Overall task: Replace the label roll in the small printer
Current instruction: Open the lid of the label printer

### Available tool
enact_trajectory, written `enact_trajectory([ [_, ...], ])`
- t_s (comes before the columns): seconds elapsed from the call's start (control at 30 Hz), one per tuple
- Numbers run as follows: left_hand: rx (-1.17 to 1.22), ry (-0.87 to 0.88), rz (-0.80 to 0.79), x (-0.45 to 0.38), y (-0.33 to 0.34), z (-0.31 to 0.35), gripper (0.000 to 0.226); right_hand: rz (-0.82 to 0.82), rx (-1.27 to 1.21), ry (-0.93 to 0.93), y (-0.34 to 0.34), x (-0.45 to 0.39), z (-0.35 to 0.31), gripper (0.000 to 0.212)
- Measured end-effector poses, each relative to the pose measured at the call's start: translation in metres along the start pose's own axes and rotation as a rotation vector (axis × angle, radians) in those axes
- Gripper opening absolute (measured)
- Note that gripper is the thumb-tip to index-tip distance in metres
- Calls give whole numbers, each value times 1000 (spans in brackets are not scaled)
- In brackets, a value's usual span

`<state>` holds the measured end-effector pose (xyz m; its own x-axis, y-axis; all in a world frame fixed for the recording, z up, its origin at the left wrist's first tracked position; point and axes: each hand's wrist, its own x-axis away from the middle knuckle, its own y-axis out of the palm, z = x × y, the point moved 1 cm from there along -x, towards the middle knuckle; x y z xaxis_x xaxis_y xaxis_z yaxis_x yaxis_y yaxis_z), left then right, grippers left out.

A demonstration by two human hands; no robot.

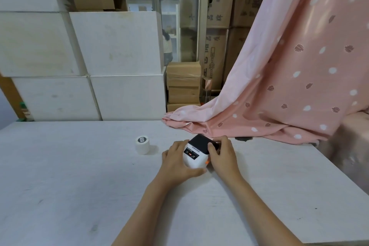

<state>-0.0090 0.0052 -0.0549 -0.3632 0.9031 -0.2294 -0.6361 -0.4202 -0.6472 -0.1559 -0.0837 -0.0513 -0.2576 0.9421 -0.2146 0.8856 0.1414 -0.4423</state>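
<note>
A small white printer point(194, 157) with a black lid stands on the white table point(79, 175), right of centre. My left hand point(176, 163) wraps its left side and front lower corner. My right hand point(222, 156) grips its right side, fingers lying over the edge of the black lid. The lid looks down; I cannot tell if it is latched. A white label roll point(142, 144) with a dark core stands upright on the table, to the left of the printer and apart from both hands.
A pink patterned cloth point(279, 96) drapes from the right onto the table's far edge just behind the printer. Large white boxes point(111, 66) and brown cartons point(183, 84) are stacked behind the table. A small dark object point(242, 139) lies near the cloth's hem.
</note>
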Motion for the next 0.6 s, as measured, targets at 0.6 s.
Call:
enact_trajectory([
  [0.6, 162, -18, 49, -4, -4, -6, 64, -341, -55, -60, -4, 10, 5, 81],
])
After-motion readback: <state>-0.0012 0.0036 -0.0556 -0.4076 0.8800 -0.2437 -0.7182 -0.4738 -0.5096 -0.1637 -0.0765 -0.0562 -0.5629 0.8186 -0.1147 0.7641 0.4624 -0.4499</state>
